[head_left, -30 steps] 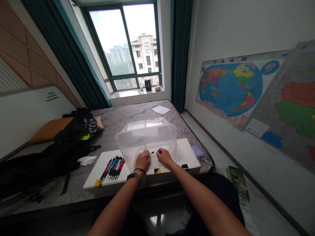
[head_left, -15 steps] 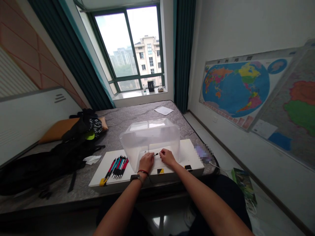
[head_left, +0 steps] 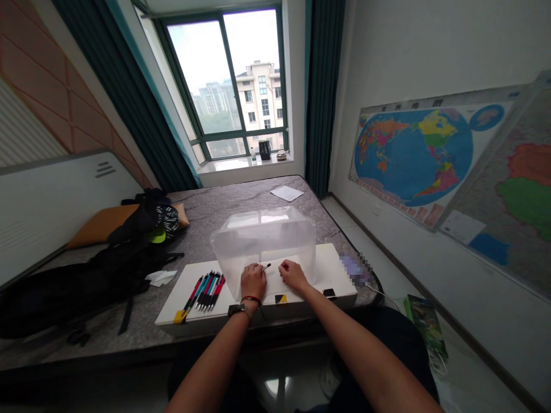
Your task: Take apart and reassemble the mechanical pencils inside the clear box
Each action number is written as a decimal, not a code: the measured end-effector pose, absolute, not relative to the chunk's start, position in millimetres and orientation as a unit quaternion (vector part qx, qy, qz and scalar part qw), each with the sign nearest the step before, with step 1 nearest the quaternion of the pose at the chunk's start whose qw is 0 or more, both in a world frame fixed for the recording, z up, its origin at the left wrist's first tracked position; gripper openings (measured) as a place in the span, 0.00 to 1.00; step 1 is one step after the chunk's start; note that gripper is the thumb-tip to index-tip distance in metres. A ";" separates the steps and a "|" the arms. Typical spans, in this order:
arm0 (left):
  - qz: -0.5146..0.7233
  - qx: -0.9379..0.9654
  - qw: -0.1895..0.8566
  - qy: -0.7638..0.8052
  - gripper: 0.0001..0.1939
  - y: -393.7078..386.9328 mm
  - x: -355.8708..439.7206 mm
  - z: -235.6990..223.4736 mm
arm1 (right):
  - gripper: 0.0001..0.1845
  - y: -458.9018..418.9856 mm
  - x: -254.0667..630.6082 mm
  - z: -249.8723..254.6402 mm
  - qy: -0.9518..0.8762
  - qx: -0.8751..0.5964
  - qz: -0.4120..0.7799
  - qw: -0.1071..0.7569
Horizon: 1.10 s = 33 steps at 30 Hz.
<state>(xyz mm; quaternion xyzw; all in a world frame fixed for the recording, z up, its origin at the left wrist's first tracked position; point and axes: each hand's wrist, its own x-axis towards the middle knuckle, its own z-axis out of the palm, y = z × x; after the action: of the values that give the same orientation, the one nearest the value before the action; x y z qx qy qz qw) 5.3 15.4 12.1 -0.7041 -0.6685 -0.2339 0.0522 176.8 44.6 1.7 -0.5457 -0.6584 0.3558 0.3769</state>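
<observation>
My left hand (head_left: 253,281) is closed around a thin pen (head_left: 266,267) whose dark tip sticks out to the right. My right hand (head_left: 293,273) rests a little to the right of that tip, fingers curled; what they hold, if anything, is too small to make out. Both hands lie on a white board (head_left: 333,269), just in front of a clear plastic bin (head_left: 263,238). A row of several red, teal and black pens (head_left: 205,289) lies on the board to the left of my left hand.
The board sits at the near edge of a grey mattress (head_left: 224,203). A black bag and clothes (head_left: 107,258) lie to the left, a paper sheet (head_left: 285,193) at the far end. A book (head_left: 424,324) lies on the floor at right.
My hands have drawn slightly apart, so the right hand no longer touches the pen tip. The tip now tilts upward. The camera has shifted a little.
</observation>
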 end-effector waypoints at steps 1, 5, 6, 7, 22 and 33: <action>-0.233 -0.709 0.054 -0.663 0.13 14.9 5.3 13.0 | 0.08 44.4 176.7 2.1 -0.659 -0.545 0.355 0.377; -0.233 -0.730 0.071 -0.639 0.12 14.1 4.1 13.7 | 0.08 43.6 176.1 4.2 -0.664 -0.546 0.343 0.378; -0.231 -0.739 0.072 -0.629 0.12 14.2 3.7 13.0 | 0.08 43.4 176.0 5.0 -0.666 -0.546 0.339 0.378; -0.227 -0.749 0.068 -0.619 0.13 14.6 3.2 11.7 | 0.08 43.2 176.0 5.7 -0.669 -0.544 0.338 0.377; -0.236 -0.781 0.019 -0.577 0.14 18.2 -2.8 7.7 | 0.06 51.2 175.3 -2.2 -0.614 -0.539 0.428 0.387; -0.244 -0.751 0.007 -0.613 0.13 16.3 -2.2 8.3 | 0.09 54.3 174.4 -10.2 -0.493 -0.546 0.464 0.493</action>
<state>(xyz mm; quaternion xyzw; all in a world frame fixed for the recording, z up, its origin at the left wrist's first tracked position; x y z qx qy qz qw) -2.2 16.3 8.3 -0.7512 -0.6134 -0.2438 0.0070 174.4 54.3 -10.2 -0.5465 -0.4929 0.4641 0.4930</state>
